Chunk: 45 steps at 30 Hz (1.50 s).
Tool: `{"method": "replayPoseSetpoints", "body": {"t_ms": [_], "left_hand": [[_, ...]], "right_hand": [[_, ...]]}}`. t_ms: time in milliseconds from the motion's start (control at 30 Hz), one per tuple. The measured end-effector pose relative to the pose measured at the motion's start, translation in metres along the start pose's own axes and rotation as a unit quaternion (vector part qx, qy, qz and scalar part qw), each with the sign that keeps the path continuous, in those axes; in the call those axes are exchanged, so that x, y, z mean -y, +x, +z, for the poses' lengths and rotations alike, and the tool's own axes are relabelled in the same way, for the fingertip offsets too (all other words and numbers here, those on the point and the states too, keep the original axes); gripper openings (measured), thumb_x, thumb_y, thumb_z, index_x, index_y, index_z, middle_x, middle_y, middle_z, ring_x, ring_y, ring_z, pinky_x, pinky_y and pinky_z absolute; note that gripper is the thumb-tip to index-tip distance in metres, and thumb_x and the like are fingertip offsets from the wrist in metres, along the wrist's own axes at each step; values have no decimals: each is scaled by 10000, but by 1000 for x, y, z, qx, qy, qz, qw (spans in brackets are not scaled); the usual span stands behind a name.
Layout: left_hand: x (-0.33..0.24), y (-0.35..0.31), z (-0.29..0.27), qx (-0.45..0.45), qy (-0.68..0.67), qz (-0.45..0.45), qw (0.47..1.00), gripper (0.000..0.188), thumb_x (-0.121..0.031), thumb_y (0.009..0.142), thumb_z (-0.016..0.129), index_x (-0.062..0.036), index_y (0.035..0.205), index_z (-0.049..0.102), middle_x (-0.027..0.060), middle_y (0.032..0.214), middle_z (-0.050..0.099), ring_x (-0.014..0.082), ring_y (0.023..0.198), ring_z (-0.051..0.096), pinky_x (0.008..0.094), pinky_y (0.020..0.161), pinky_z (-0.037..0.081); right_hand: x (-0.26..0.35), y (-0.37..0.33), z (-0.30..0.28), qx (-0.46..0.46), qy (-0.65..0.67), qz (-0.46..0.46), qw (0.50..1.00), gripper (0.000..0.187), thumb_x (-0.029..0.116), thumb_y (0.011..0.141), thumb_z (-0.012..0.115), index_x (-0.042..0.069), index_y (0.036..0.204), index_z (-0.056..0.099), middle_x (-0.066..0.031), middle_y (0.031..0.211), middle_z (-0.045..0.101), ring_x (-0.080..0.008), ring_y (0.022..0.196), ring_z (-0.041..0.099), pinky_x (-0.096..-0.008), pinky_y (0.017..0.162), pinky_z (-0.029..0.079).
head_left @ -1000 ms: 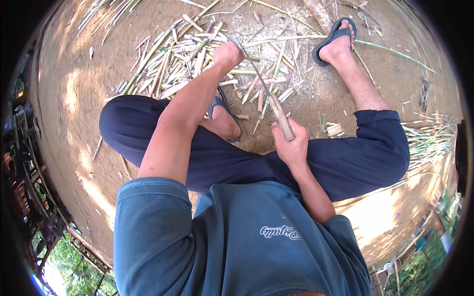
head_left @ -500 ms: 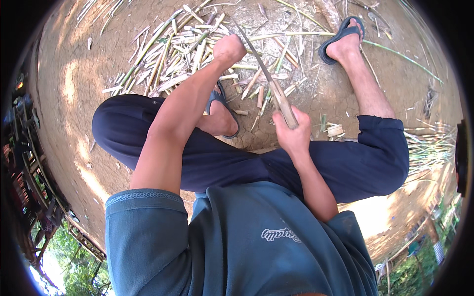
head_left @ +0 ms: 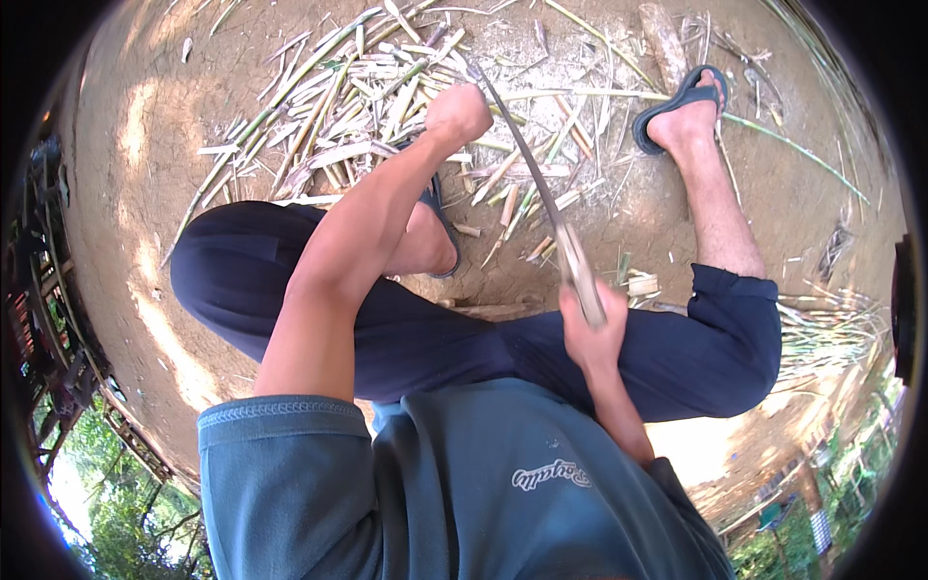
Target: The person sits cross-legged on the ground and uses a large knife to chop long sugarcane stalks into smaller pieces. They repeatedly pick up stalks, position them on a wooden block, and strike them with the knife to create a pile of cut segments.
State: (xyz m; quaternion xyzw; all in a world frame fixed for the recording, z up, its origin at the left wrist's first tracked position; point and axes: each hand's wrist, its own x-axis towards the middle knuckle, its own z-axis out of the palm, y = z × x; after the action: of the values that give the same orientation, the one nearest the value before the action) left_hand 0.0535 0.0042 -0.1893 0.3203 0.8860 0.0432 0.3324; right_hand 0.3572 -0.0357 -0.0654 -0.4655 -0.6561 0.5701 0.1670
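Note:
My right hand [head_left: 595, 331] grips the pale wooden handle of a long knife [head_left: 523, 143], held near my right thigh. Its narrow dark blade slants away to the upper left, and the tip end passes just right of my left fist. My left hand [head_left: 459, 113] is closed over the scattered stalk pieces [head_left: 338, 121]; whatever is inside its fingers is hidden. A long thin stalk [head_left: 580, 94] runs rightward from near that fist, behind the blade, to my right sandal [head_left: 642, 130]. The knife handle is slightly smeared by motion.
Cut stalks and splinters litter the dirt floor [head_left: 126, 208] between and beyond my feet. A thick stick [head_left: 663, 43] lies past the right foot. Beside my right knee is a heap of stalks [head_left: 831, 333]. Small chips [head_left: 642, 285] lie near the right thigh.
My right hand has drawn back toward my body with the knife. The left fist stays by the stalks, and the whole view has shifted slightly.

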Motion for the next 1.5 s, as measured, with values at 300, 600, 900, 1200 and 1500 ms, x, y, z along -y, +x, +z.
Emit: {"method": "replayPoseSetpoints", "body": {"t_ms": [300, 600, 900, 1200, 1500], "left_hand": [[-11, -9, -3, 44, 14, -19, 999, 314, -147, 818, 593, 6, 1064, 715, 227, 1084, 692, 341, 1045, 673, 411, 918, 531], [-11, -13, 4, -1, -1, -10, 1000, 308, -141, 815, 583, 20, 1045, 710, 238, 1075, 690, 360, 1016, 680, 421, 899, 537], [10, 1, 20, 2, 5, -6, 1000, 320, -179, 817, 573, 18, 1025, 716, 244, 1046, 694, 376, 990, 683, 434, 873, 547], [9, -7, 18, 7, 8, -14, 1000, 325, -135, 808, 582, 29, 1061, 704, 237, 1098, 685, 359, 1034, 676, 420, 908, 534], [9, 10, 22, 29, 15, -17, 999, 320, -186, 820, 612, 5, 1057, 710, 232, 1107, 683, 353, 1037, 675, 420, 888, 542]], "right_hand": [[-19, 80, 37, 51, -38, -6, 998, 152, 135, 848, 650, 18, 758, 612, 9, 597, 516, -57, 567, 467, -278, 507, 373], [-15, 102, 34, 54, -33, 10, 998, 132, 120, 829, 649, -4, 786, 655, -17, 596, 562, -70, 562, 502, -283, 524, 419], [-7, 25, 2, 2, 37, 24, 999, 114, 43, 812, 646, -21, 896, 690, -2, 599, 566, -58, 560, 490, -272, 525, 414], [-4, 28, 10, 19, -12, -26, 999, 156, 69, 841, 635, -12, 961, 692, 13, 680, 599, -68, 614, 527, -265, 563, 433], [-19, 39, 12, 44, -61, 12, 997, 111, 98, 833, 654, -11, 848, 670, 8, 621, 541, -59, 591, 486, -276, 536, 409]]}}
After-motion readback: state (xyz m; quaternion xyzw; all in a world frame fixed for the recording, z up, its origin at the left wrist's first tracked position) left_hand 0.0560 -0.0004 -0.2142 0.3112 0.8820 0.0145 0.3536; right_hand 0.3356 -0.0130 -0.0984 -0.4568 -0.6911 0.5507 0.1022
